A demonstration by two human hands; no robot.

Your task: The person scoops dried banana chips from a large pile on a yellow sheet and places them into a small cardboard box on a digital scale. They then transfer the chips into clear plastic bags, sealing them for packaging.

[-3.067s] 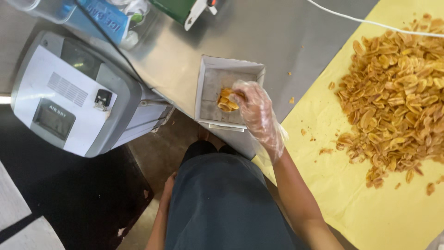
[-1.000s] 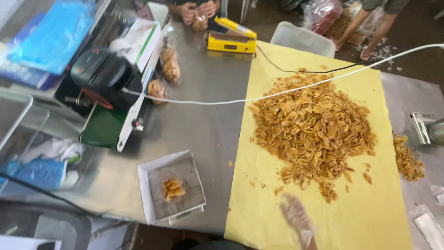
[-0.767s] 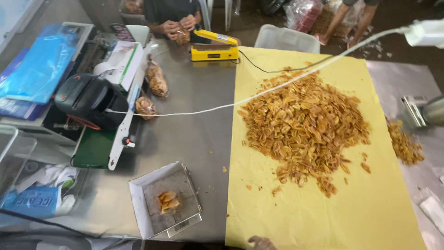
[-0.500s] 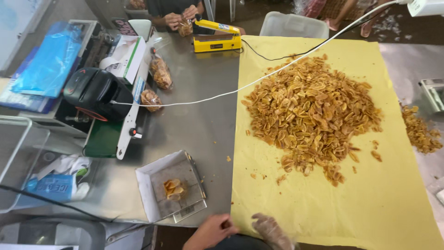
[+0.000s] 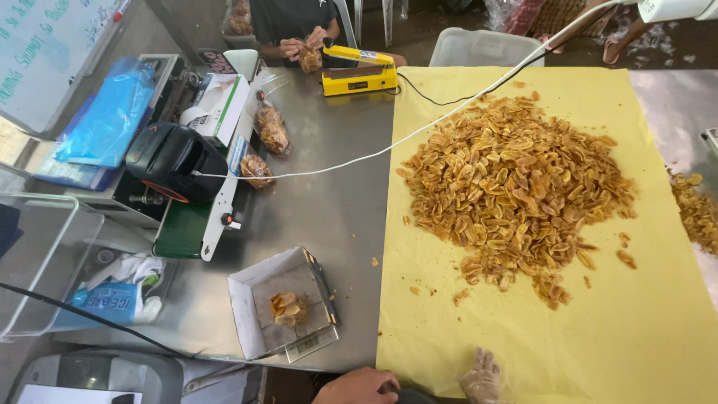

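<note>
Chips (image 5: 288, 308): only a few sit in the white tray (image 5: 243, 314) on the scale, while the big pile (image 5: 516, 191) waits on yellow paper. Both hands low at the surface edge: gloved right hand (image 5: 480, 378) fingers loosely spread, bare left hand (image 5: 359, 387) curled, empty.

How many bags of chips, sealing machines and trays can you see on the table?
Filled clear bags of chips: 2
Yellow sealing machine: 1
White tray with a few chips: 1
Big loose chip pile: 1
Total: 5
</note>
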